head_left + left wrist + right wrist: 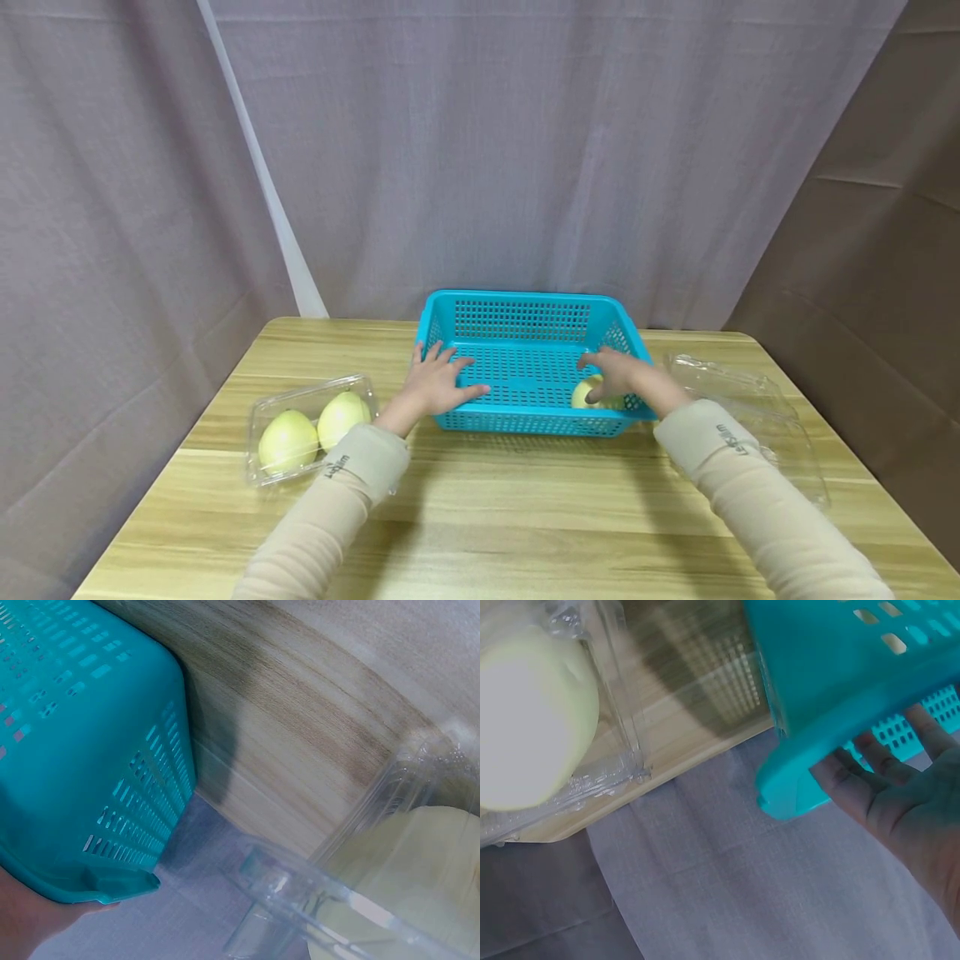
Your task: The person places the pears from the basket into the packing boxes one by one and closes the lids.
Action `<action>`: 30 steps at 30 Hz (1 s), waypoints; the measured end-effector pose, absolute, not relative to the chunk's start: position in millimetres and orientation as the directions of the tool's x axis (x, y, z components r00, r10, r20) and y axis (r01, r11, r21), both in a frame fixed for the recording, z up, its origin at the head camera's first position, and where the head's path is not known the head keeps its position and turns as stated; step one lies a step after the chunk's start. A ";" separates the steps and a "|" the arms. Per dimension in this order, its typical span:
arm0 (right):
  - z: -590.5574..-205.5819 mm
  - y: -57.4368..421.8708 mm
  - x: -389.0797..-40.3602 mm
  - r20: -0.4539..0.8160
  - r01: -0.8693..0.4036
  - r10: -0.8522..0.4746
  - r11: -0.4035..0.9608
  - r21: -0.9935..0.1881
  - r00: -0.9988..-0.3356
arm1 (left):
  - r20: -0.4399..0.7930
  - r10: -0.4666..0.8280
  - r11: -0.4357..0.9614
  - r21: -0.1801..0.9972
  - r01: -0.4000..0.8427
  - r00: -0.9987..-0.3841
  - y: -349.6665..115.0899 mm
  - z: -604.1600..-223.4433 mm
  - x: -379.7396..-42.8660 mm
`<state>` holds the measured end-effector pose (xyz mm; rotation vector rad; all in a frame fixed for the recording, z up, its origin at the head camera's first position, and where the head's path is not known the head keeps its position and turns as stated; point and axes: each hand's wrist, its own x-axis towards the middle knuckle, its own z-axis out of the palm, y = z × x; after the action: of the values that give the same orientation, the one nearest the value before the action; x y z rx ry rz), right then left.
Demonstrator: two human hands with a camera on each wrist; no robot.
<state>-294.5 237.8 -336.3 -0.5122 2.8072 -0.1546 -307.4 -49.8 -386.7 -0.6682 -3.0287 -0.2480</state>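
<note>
My left hand (pixel 435 385) spreads its fingers at the front left corner of a blue plastic basket (pixel 525 421), thumb over the front rim. My right hand (pixel 613 373) reaches over the basket's right end, fingers and thumb apart. Just below its thumb, a pale yellow-green pear (pixel 581 393) sits in the front right corner, partly covered by the hand. In the right wrist view the fingers (pixel 889 761) lie extended at the basket rim. The left wrist view catches only part of the left hand (pixel 34 919) beside the rim.
Left of the basket, a clear plastic box (pixel 255 433) holds two pears (pixel 288 440). Another clear box (pixel 787 454) stands right, partly behind the right sleeve (pixel 750 492); a pear (pixel 536 720) in it shows in the right wrist view. A curtain (pixel 517 167) hangs behind the wooden table (pixel 525 517).
</note>
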 end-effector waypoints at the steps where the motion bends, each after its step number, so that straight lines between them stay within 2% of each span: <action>1: -337.1 237.1 -294.6 -0.258 -0.327 -0.357 0.933 -0.152 -0.898 | 0.062 0.415 0.896 0.146 0.419 -0.908 -49.8 -386.5 -307.3; 12: -350.4 231.3 -295.1 -0.275 -0.259 -0.287 0.957 -0.134 -0.917 | 0.071 0.415 0.893 0.158 0.421 -0.907 -49.9 -386.9 -306.9; 19: -356.9 226.0 -293.7 -0.262 -0.264 -0.281 0.960 -0.098 -0.923 | 0.071 0.419 0.891 0.159 0.425 -0.905 -50.4 -387.4 -306.7; 30: -362.3 225.6 -296.3 -0.269 -0.235 -0.257 0.966 -0.111 -0.928 | 0.078 0.414 0.894 0.155 0.421 -0.907 -50.1 -387.4 -307.1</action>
<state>-296.3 225.6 -362.3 -0.3618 2.8315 -0.1105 -307.1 -50.1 -387.4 -0.6652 -3.0148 -0.2619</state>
